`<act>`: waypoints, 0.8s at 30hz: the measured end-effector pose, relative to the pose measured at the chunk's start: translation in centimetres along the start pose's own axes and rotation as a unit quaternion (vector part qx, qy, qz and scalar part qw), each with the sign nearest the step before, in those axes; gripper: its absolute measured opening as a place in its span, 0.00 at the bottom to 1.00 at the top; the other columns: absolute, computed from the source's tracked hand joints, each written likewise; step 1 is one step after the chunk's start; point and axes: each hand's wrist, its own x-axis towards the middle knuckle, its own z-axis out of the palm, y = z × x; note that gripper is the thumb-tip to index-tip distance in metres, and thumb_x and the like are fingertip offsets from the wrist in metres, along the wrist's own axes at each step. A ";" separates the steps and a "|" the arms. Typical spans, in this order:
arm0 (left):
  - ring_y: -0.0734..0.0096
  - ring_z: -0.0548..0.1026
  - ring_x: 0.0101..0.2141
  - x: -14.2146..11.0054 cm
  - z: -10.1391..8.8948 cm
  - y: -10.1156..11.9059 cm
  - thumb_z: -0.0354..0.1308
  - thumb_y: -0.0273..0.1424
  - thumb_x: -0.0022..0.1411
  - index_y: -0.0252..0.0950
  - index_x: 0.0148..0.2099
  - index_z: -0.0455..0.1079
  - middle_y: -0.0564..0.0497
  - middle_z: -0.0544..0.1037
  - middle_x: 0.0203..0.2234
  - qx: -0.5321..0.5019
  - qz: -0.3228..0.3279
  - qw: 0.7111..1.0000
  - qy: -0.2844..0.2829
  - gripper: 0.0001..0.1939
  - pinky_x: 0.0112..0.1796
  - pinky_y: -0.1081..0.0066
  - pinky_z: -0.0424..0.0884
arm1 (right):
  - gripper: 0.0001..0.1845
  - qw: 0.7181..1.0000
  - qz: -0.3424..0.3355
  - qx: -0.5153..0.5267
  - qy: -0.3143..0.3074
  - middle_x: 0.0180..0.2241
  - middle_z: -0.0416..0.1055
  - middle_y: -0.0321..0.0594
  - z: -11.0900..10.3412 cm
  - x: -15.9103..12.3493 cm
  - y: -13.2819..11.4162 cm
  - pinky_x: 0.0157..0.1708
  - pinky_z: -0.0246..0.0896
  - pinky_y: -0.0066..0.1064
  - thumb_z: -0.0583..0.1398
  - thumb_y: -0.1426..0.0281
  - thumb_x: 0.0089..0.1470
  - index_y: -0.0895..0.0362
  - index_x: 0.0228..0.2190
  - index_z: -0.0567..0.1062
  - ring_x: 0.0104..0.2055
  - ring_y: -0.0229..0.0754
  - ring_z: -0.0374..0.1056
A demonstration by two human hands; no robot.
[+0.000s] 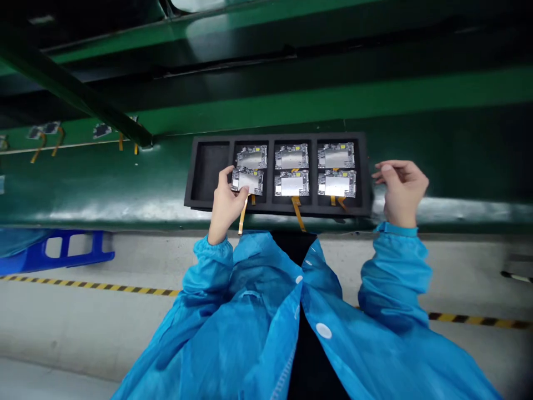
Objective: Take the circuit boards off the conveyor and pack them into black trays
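Note:
A black foam tray point(191, 175) lies on the green bench, with several circuit boards in its compartments. My left hand point(227, 203) pinches a circuit board point(247, 182) by its edges, thumb at the lower right and fingers at the upper left. This board is slightly tilted at the front of the second compartment, and an orange flex cable point(244, 215) hangs from it over the tray's edge. Behind it lies another board point(252, 158). My right hand point(403, 186) is just right of the tray, its fingers loosely bent and slightly apart, with nothing visible in them.
Pairs of boards fill the third compartment point(291, 183) and the right compartment point(336, 183). A green bar point(83, 91) slants down to the bench at left. Beyond it are loose boards point(50, 128) with orange cables. A blue plastic stool point(97, 247) stands below the bench.

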 end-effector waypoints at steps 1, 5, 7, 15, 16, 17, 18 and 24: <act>0.63 0.81 0.31 0.1 -0.2 0.2 0.66 0.35 0.69 0.39 0.72 0.61 0.50 0.81 0.36 0.014 -0.003 1.000 -0.010 0.34 0.40 0.64 0.79 | 0.06 0.999 0.019 -0.005 0.039 0.27 0.76 0.35 0.2 0.4 1.0 0.27 0.62 0.27 0.65 0.78 0.54 0.57 0.27 0.76 0.26 0.36 0.69; 0.63 0.80 0.30 0.3 -1.4 0.9 0.63 0.33 0.71 0.36 0.72 0.65 0.51 0.81 0.31 0.087 -0.005 0.995 -0.048 0.31 0.40 0.66 0.77 | 0.11 0.992 0.045 -0.006 0.119 0.23 0.72 0.32 0.4 0.7 3.3 0.28 0.64 0.28 0.62 0.83 0.52 0.56 0.26 0.74 0.23 0.36 0.66; 0.62 0.81 0.32 0.3 -2.0 1.3 0.61 0.32 0.72 0.34 0.73 0.66 0.50 0.82 0.29 0.139 -0.004 0.988 -0.064 0.30 0.41 0.67 0.76 | 0.11 0.992 0.041 -0.004 0.119 0.23 0.73 0.33 0.4 0.7 3.7 0.28 0.64 0.29 0.61 0.84 0.48 0.56 0.25 0.75 0.23 0.36 0.66; 0.49 0.85 0.46 0.4 -2.3 5.1 0.55 0.41 0.79 0.38 0.77 0.63 0.39 0.86 0.43 0.406 -0.043 0.906 -0.111 0.31 0.49 0.58 0.78 | 0.15 0.989 0.039 -0.027 0.137 0.19 0.71 0.34 0.9 1.1 3.6 0.29 0.65 0.35 0.62 0.86 0.41 0.53 0.19 0.74 0.22 0.41 0.67; 0.47 0.85 0.47 0.6 -2.4 5.7 0.54 0.42 0.79 0.38 0.77 0.64 0.38 0.86 0.45 0.428 -0.046 0.896 -0.114 0.30 0.49 0.57 0.78 | 0.16 0.989 0.044 -0.032 0.140 0.19 0.71 0.35 1.0 1.2 3.5 0.30 0.65 0.36 0.63 0.87 0.41 0.53 0.18 0.73 0.22 0.42 0.68; 0.46 0.85 0.48 0.8 -2.6 6.1 0.54 0.43 0.79 0.38 0.76 0.66 0.37 0.86 0.46 0.444 -0.044 0.888 -0.116 0.29 0.49 0.56 0.78 | 0.17 0.988 0.050 -0.038 0.141 0.19 0.71 0.36 1.0 1.2 3.4 0.30 0.65 0.38 0.63 0.87 0.41 0.53 0.18 0.72 0.23 0.42 0.68; 0.46 0.85 0.48 1.0 -2.8 6.4 0.53 0.43 0.79 0.38 0.75 0.67 0.37 0.85 0.48 0.453 -0.038 0.883 -0.119 0.29 0.49 0.56 0.78 | 0.18 0.988 0.053 -0.044 0.141 0.20 0.71 0.36 1.1 1.2 3.3 0.31 0.65 0.39 0.64 0.88 0.41 0.53 0.17 0.72 0.23 0.43 0.68; 0.53 0.84 0.44 3.5 -6.6 5.5 0.59 0.43 0.75 0.40 0.68 0.75 0.44 0.86 0.40 0.392 0.034 0.902 -0.180 0.25 0.47 0.61 0.77 | 0.16 0.988 0.057 -0.059 0.129 0.21 0.72 0.39 0.7 1.2 3.3 0.33 0.66 0.43 0.66 0.85 0.41 0.52 0.17 0.72 0.23 0.44 0.68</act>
